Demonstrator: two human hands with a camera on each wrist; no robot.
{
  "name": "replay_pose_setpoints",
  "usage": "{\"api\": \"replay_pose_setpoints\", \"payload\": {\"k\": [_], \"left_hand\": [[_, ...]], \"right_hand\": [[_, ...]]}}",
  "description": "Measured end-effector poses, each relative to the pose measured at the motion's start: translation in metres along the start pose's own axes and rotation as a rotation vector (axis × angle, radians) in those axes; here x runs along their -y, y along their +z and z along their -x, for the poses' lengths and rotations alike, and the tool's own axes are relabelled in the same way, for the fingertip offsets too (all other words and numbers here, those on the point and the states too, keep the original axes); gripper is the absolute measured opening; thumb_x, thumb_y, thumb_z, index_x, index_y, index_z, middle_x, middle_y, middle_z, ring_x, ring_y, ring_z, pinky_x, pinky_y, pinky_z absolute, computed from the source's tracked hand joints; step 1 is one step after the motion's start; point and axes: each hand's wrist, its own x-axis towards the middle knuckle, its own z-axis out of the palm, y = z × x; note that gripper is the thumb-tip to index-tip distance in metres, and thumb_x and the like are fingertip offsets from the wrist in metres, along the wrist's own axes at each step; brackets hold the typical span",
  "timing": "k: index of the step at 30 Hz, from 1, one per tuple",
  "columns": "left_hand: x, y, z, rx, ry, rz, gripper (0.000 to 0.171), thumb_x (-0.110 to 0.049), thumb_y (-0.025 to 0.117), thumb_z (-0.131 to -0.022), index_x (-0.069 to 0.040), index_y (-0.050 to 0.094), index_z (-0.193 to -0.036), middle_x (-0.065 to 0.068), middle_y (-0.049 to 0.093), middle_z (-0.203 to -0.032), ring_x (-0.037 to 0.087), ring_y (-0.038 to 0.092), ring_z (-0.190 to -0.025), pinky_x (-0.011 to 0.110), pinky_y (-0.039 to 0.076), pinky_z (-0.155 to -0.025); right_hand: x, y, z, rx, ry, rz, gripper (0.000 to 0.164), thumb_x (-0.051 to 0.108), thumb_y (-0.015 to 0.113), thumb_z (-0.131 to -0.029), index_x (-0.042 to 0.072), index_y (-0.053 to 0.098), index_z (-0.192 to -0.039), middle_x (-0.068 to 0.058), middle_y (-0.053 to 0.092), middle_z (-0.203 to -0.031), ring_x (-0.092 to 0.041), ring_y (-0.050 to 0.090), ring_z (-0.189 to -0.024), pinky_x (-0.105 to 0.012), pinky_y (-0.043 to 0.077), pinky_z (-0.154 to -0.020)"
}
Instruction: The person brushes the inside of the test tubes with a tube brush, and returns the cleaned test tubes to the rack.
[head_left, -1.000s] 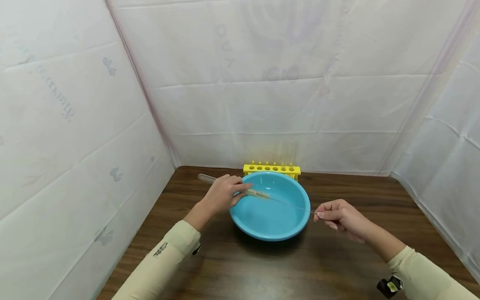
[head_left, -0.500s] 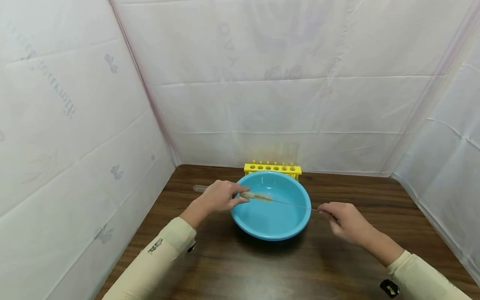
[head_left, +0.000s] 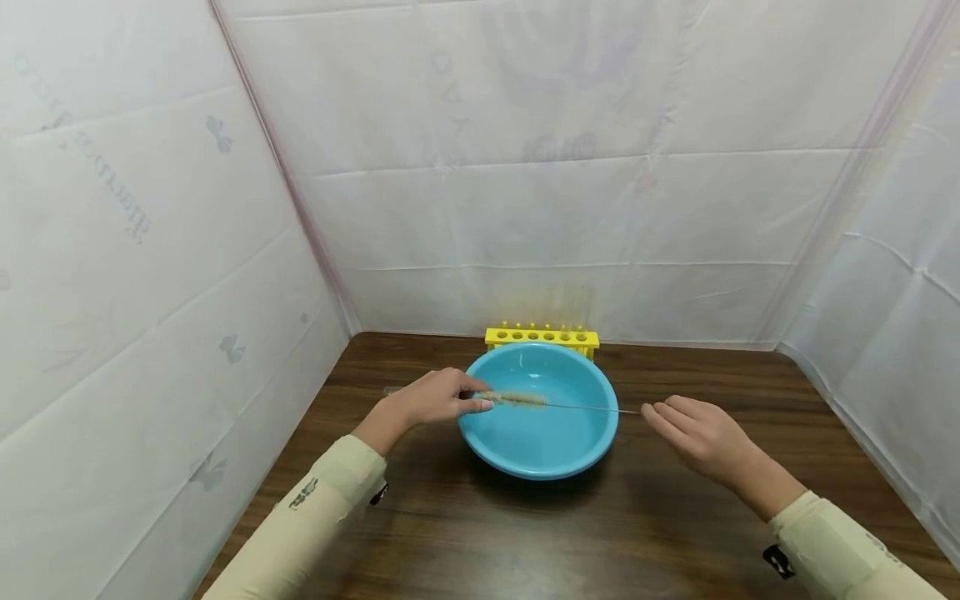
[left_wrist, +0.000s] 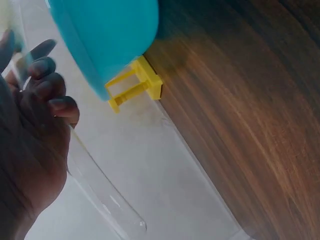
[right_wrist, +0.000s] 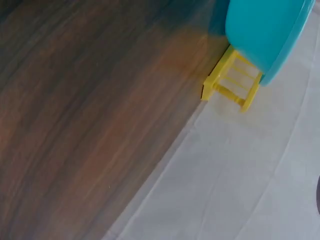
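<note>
My left hand (head_left: 431,398) grips a clear glass test tube (left_wrist: 107,192), its rounded end sticking out behind the palm in the left wrist view. At the tube's mouth are the pale bristles of a test tube brush (head_left: 525,400), partly hidden by my left fingers. The brush's thin wire runs right across the blue basin (head_left: 536,454) to my right hand (head_left: 701,437), which pinches its far end. Both hands are held up at opposite sides of the basin. The right wrist view barely catches the right hand at its edge.
Behind the basin stands a yellow test tube rack (head_left: 542,337) with faint clear tubes at its right end. The dark wooden table (head_left: 525,533) is enclosed by white sheeting (head_left: 480,217) at the back and both sides.
My left hand has shifted slightly left and down with the tube. The right hand has turned palm down and moved a little right, and the brush now lies more level.
</note>
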Motion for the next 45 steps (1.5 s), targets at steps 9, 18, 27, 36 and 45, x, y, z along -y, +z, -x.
{"api": "replay_pose_setpoints", "payload": {"k": [9, 18, 27, 36, 45], "left_hand": [[-0.001, -0.001, 0.002, -0.237, 0.185, -0.312, 0.031, -0.041, 0.072, -0.103, -0.020, 0.079, -0.124, -0.004, 0.076, -0.109, 0.004, 0.064, -0.081, 0.022, 0.056, -0.070], [0.003, 0.004, 0.001, -0.450, 0.323, -0.516, 0.025, -0.033, 0.082, -0.096, -0.020, 0.084, -0.117, -0.002, 0.071, -0.095, 0.012, 0.058, -0.077, 0.028, 0.052, -0.071], [-0.001, -0.004, 0.007, -0.300, 0.173, -0.314, 0.031, -0.037, 0.077, -0.099, -0.019, 0.081, -0.124, -0.005, 0.077, -0.098, 0.003, 0.057, -0.070, 0.020, 0.050, -0.062], [-0.009, -0.005, 0.004, -0.153, -0.006, -0.125, 0.033, -0.043, 0.074, -0.101, -0.022, 0.080, -0.126, -0.004, 0.081, -0.109, 0.002, 0.068, -0.073, 0.022, 0.057, -0.066], [-0.011, -0.005, 0.001, -0.416, 0.165, -0.519, 0.023, -0.034, 0.082, -0.096, -0.025, 0.084, -0.117, -0.006, 0.072, -0.093, 0.008, 0.056, -0.075, 0.025, 0.045, -0.068]], "right_hand": [[0.013, -0.009, -0.012, 0.323, 0.841, -0.635, 0.015, -0.002, 0.068, -0.100, 0.010, 0.077, -0.098, 0.005, 0.064, -0.070, 0.001, 0.051, -0.059, -0.021, 0.046, -0.052], [0.013, -0.010, -0.011, 0.446, 1.113, -1.106, 0.024, 0.008, 0.054, -0.111, -0.003, 0.069, -0.097, -0.017, 0.049, -0.064, -0.021, 0.048, -0.055, -0.034, 0.047, -0.051], [0.022, -0.006, -0.016, 0.308, 0.467, -0.311, 0.026, -0.003, 0.053, -0.103, 0.009, 0.076, -0.103, 0.005, 0.066, -0.077, -0.001, 0.049, -0.065, -0.019, 0.046, -0.054], [0.018, 0.001, -0.010, 0.121, 0.210, -0.142, 0.038, -0.005, 0.040, -0.098, 0.000, 0.077, -0.106, -0.001, 0.066, -0.075, -0.008, 0.051, -0.065, -0.020, 0.044, -0.054], [0.031, -0.008, -0.032, 0.486, 1.303, -1.275, 0.021, 0.016, 0.058, -0.110, 0.003, 0.074, -0.104, 0.006, 0.057, -0.067, -0.004, 0.047, -0.055, -0.023, 0.040, -0.049]]}}
